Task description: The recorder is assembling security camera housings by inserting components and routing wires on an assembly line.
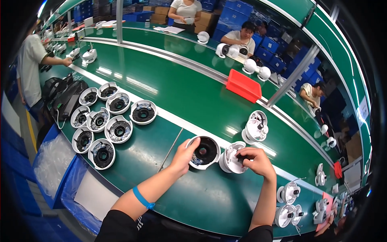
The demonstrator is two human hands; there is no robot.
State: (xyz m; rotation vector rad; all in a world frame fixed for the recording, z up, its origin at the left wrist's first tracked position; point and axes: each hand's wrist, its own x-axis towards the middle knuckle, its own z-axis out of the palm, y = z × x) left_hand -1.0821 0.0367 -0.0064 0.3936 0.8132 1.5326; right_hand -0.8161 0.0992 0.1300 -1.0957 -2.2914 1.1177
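Note:
My left hand grips the left rim of a round white camera housing, its thumb over the edge. The inside of this housing is black with a round lens-like middle, and its open face is turned up toward me. Just right of it, touching or nearly so, a white camera base lies on the bench with its hollow side showing. My right hand reaches over that base, fingers closed on a small black part at its opening. The fingers partly hide the part, and I cannot tell whether it is attached.
Several white-rimmed black housings stand grouped at the left. A thin rod lies on the green bench. Beyond the white strip stand another white base and a red tray. More bases sit at the right. Co-workers sit or stand around the line.

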